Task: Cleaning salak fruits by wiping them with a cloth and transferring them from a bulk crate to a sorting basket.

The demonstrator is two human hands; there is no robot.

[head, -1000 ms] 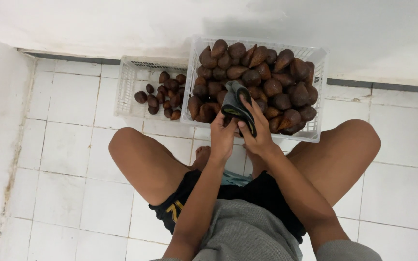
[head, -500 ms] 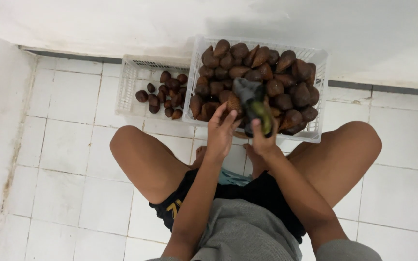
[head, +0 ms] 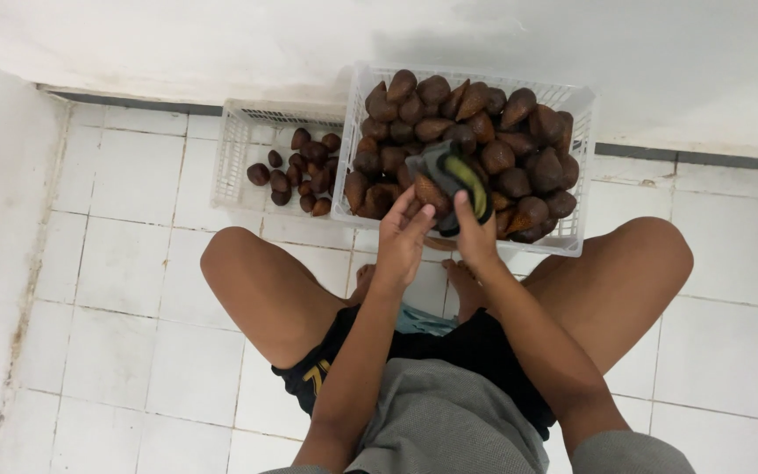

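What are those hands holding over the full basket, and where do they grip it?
The right hand grips a dark grey cloth with a yellow-green stripe at its lower end. The left hand touches a brown scaly fruit beside the cloth; a firm hold cannot be told.

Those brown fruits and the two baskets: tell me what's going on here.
A person squats on the tiled floor. The right hand holds a dark cloth around one brown fruit, with the left hand at its side. This happens over the big basket, heaped full. The small basket beside it holds only a few.
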